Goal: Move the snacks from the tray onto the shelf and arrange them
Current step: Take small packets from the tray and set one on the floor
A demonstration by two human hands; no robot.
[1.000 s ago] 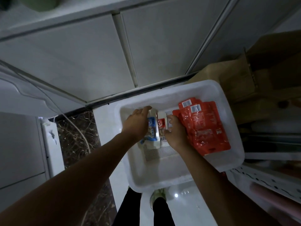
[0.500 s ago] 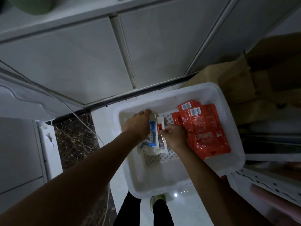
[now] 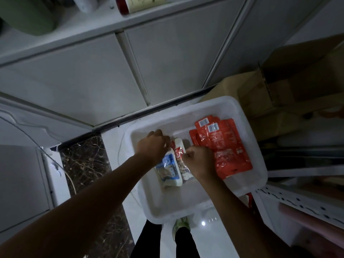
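A white plastic tray (image 3: 247, 185) sits low in front of me. Inside it on the right lie several red snack packets (image 3: 225, 144) with barcode labels. Left of them are a white-and-blue snack pack (image 3: 170, 171) and a white-and-red snack pack (image 3: 179, 151), side by side. My left hand (image 3: 153, 146) is closed over the top of the blue pack. My right hand (image 3: 200, 161) is closed on the right edge of the red-and-white pack. The shelf (image 3: 111, 21) runs across the top of the view, above white cabinet doors.
On the shelf stand a green container (image 3: 28, 17) and a bottle with a dark red cap (image 3: 130, 4). Cardboard boxes (image 3: 279, 94) are stacked to the right of the tray. A white perforated bin (image 3: 297, 207) sits lower right. My legs and shoe (image 3: 181, 226) show below the tray.
Both hands have pressed the two white packs together and lifted them slightly toward me. The view has tilted up, bringing the shelf's contents into sight.
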